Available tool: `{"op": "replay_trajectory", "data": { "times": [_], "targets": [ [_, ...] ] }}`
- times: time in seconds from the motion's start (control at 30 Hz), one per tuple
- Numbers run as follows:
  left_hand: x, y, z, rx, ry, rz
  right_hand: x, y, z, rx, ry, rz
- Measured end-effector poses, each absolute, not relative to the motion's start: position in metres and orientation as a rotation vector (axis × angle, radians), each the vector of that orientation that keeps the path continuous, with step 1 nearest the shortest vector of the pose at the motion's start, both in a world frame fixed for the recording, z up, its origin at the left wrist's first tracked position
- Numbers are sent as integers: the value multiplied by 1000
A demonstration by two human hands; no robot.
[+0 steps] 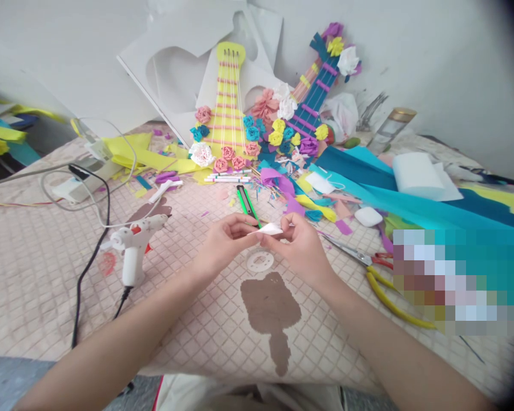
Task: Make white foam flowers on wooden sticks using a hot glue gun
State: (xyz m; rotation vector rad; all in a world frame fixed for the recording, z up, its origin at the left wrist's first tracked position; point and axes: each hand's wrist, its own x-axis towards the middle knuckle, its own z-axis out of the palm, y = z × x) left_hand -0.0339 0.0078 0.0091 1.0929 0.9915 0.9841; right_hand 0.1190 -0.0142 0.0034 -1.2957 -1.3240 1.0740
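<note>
A small folded piece of white paper is held between my two hands above the middle of the table. My left hand pinches its left end. The fingers of my right hand close on its right side. Just beyond the paper lies a green box cutter, its near end close to my left fingertips. A clear plastic disc with a white ring rests on the quilted cloth below my hands.
A white glue gun with a black cord stands left. Yellow-handled scissors lie right. Behind are a yellow paper guitar, a blue one, paper scraps, a white roll and blue crepe paper.
</note>
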Motion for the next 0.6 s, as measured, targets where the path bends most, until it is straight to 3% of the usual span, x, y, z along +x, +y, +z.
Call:
{"op": "replay_trajectory", "data": {
  "times": [0.4, 0.6],
  "targets": [
    [-36, 3, 11, 1104, 945, 1062, 115, -20, 7, -1038, -1243, 1329],
    [-32, 0, 18, 1081, 1013, 1175, 110, -18, 3, -1057, -1249, 1281]
  ]
}}
